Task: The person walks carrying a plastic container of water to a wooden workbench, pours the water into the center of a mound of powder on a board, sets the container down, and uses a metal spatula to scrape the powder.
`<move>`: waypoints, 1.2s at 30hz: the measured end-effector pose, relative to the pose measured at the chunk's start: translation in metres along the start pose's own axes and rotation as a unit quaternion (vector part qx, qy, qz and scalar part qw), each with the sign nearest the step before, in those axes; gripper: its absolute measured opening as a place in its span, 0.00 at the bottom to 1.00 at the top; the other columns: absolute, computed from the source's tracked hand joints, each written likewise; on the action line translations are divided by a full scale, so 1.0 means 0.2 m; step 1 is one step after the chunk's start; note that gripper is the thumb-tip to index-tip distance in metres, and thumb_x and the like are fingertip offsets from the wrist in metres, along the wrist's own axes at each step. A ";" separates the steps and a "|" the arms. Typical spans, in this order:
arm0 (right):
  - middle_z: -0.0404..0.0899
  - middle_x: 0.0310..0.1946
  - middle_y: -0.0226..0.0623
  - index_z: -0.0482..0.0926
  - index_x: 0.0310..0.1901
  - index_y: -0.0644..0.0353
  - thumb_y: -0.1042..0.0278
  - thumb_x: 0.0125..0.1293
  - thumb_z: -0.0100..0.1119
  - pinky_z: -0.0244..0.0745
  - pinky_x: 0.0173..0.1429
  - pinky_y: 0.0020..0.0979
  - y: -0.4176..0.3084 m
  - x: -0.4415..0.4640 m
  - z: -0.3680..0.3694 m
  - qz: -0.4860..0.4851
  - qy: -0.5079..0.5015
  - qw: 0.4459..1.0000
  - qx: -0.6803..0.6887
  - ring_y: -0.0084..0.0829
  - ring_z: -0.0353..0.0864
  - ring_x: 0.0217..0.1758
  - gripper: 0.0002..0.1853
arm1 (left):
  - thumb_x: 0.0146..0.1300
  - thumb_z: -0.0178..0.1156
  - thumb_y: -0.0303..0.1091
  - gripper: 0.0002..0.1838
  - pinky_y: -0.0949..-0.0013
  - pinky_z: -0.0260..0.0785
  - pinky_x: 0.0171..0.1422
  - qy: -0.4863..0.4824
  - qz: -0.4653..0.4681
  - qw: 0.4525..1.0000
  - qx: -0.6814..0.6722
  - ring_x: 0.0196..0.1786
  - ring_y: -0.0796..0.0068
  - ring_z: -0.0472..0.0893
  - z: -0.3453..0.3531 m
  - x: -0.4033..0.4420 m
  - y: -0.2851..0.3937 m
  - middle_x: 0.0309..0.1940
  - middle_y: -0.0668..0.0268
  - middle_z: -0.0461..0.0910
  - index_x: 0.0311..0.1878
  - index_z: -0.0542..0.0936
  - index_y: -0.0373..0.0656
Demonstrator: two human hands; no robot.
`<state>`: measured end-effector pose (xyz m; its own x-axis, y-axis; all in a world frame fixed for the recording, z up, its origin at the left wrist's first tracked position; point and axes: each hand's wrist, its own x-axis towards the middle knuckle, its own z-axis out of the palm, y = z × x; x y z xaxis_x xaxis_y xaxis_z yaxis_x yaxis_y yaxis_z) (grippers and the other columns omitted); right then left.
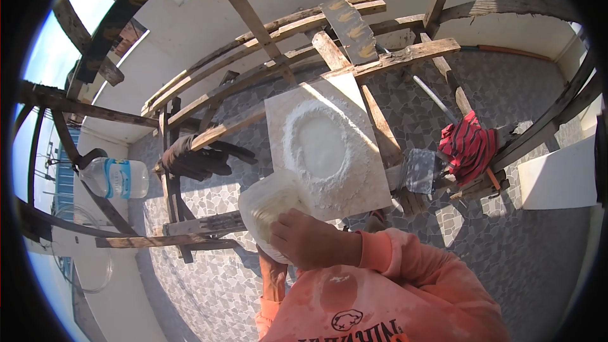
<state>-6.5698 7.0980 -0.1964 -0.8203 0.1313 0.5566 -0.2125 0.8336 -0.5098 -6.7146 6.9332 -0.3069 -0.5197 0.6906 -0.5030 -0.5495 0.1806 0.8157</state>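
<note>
A whitish, translucent plastic tub [256, 199] is tilted over the near left corner of a pale square board [373, 187]. My left hand [272, 271] is under the near side of the tub and holds it, its fingers mostly hidden behind the plastic. At the tub's mouth, my right hand [303, 234] has its fingers curled and closed. Whatever those fingers hold, if anything, is hidden. On the board lies a ring of white powder [292, 130] around a smooth, pale middle [320, 147] that looks wet.
Rough wooden beams [405, 57] frame the board. Dark gloves [196, 158] hang on a post at left, near a large clear bottle [120, 178]. A red striped cloth [468, 147] and a grey plastic-wrapped block [418, 171] are at right. Below is a stone-patterned floor [202, 285].
</note>
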 end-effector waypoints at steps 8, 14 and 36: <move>0.73 0.35 0.41 0.74 0.34 0.65 0.64 0.53 0.63 0.72 0.49 0.38 -0.11 0.01 -0.10 0.062 -0.065 0.993 -0.077 0.39 0.76 0.42 0.13 | 0.78 0.41 0.53 0.31 0.63 0.74 0.62 -0.067 0.045 0.996 -0.024 0.61 0.67 0.79 0.00 0.09 -0.02 0.59 0.56 0.77 0.67 0.69 0.34; 0.71 0.30 0.39 0.73 0.31 0.61 0.66 0.55 0.64 0.74 0.36 0.40 -0.17 0.00 -0.23 0.132 -0.039 0.988 -0.076 0.42 0.78 0.34 0.10 | 0.78 0.41 0.54 0.31 0.66 0.73 0.63 -0.121 -0.065 0.988 -0.067 0.61 0.70 0.79 0.16 0.13 0.13 0.59 0.56 0.78 0.67 0.70 0.35; 0.63 0.18 0.26 0.65 0.23 0.62 0.77 0.51 0.71 0.58 0.29 0.27 -0.42 -0.68 -0.47 0.597 0.259 0.724 -0.229 0.19 0.59 0.25 0.18 | 0.68 0.60 0.38 0.16 0.62 0.75 0.42 -0.474 0.717 0.270 0.434 0.38 0.61 0.83 0.85 -0.63 0.78 0.35 0.56 0.78 0.51 0.77 0.36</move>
<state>-6.3913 7.0600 -0.1675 0.0603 0.9895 0.1317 0.7796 0.0358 -0.6253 -6.6238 6.9935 -0.0687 0.8361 0.2804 0.4714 0.3461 -0.9365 -0.0567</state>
